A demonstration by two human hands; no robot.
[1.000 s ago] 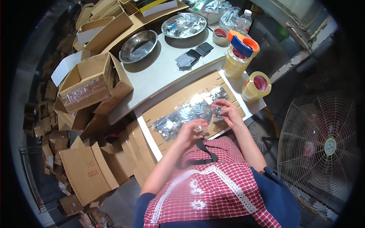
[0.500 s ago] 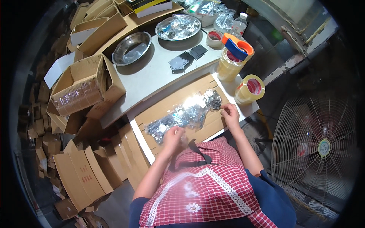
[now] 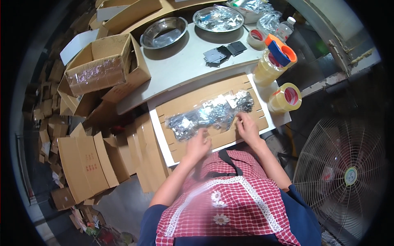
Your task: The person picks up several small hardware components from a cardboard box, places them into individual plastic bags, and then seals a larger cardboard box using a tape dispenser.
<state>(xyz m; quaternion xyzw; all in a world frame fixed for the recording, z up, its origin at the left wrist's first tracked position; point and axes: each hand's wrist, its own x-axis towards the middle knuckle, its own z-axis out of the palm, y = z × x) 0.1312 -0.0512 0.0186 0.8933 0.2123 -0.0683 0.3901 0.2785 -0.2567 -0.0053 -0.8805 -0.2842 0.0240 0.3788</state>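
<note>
I see my left hand (image 3: 198, 144) at the near edge of a long pile of small clear plastic bags (image 3: 209, 115), and its fingers look curled, but I cannot tell if they grip a bag. My right hand (image 3: 248, 128) rests by the right end of the pile with its fingers lightly bent and touching the bags there; I cannot tell if they pinch one. The pile lies on a flat brown cardboard sheet (image 3: 197, 98) with slots cut in it, and that sheet sits on a white board (image 3: 158, 131) at the near side of the counter (image 3: 180, 67). The pile's long side runs from lower left to upper right, and its dark, shiny end points toward the tape rolls. The bags are crinkly and shine like glass. Two fat yellow tape rolls (image 3: 283, 97) stand to the right, one under an orange and blue tape holder (image 3: 281, 50). Two round steel bowls (image 3: 164, 33) sit far back, smooth and bright, with flat dark square pieces (image 3: 223, 53) near them. An open cardboard box (image 3: 102, 69) sits on the left. Half a second ago my hands were at the near edge too, and a second ago they were raised over the pile; now both are lower and closer to me.
</note>
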